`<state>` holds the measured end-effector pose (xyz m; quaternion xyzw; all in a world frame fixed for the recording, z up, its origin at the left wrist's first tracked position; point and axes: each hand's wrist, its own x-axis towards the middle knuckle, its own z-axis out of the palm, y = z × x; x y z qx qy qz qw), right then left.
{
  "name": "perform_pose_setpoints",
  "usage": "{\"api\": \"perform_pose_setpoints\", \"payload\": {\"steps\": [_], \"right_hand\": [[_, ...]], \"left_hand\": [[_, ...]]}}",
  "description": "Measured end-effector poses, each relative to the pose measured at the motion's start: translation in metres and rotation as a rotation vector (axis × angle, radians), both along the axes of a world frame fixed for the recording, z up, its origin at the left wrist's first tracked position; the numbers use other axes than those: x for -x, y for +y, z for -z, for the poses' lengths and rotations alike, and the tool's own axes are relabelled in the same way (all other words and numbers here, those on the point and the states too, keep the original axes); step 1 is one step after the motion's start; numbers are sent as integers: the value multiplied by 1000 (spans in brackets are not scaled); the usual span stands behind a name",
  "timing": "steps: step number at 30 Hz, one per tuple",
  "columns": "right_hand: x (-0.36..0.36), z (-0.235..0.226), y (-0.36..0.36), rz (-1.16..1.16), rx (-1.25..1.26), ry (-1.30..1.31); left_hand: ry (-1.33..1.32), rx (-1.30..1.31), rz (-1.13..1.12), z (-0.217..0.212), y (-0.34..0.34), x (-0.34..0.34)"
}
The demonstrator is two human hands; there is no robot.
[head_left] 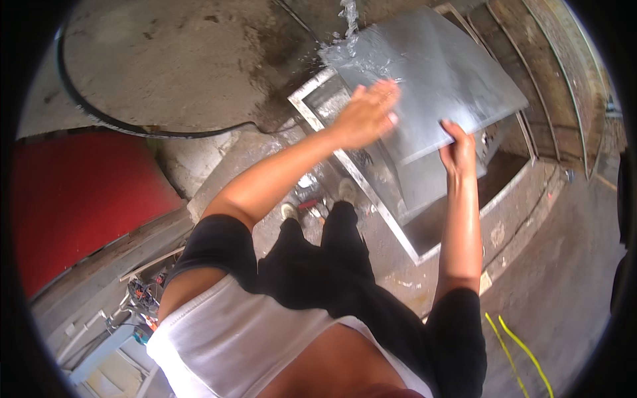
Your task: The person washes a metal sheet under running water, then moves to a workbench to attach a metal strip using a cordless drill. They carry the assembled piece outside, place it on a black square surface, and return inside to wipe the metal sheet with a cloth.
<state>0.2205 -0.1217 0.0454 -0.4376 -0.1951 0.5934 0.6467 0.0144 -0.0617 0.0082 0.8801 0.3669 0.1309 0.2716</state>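
A flat grey metal sheet [458, 79] lies tilted across a metal frame [371, 194]. Its surface is wet and shiny. At its far left corner, a stream of water [350, 20] falls and splashes over it. My right hand [459, 149] grips the near edge, thumb on top and the other fingers hidden underneath. My left hand [368, 116] is over the sheet's left edge, somewhat blurred, with fingers stretched out and nothing held. Whether it touches the surface I cannot tell. Below the sheet, another grey panel [424, 186] shows inside the frame.
A black hose [119, 125] curves over the concrete floor at the left. Beyond it sits a red panel [86, 205]. Curved metal bars [554, 79] stand at the far right. Yellow lines [524, 351] cross the floor at lower right. My shoes [290, 211] are beside the frame.
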Motion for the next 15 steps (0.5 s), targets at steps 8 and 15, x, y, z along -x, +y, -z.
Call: {"api": "perform_pose_setpoints", "payload": {"steps": [8,15], "right_hand": [[11,0,29,17,140,-23],[-16,16,35,-23,106,23]], "left_hand": [[-69,9,22,12,33,-17],[-118,-156,154,-29,-15,-36]]}}
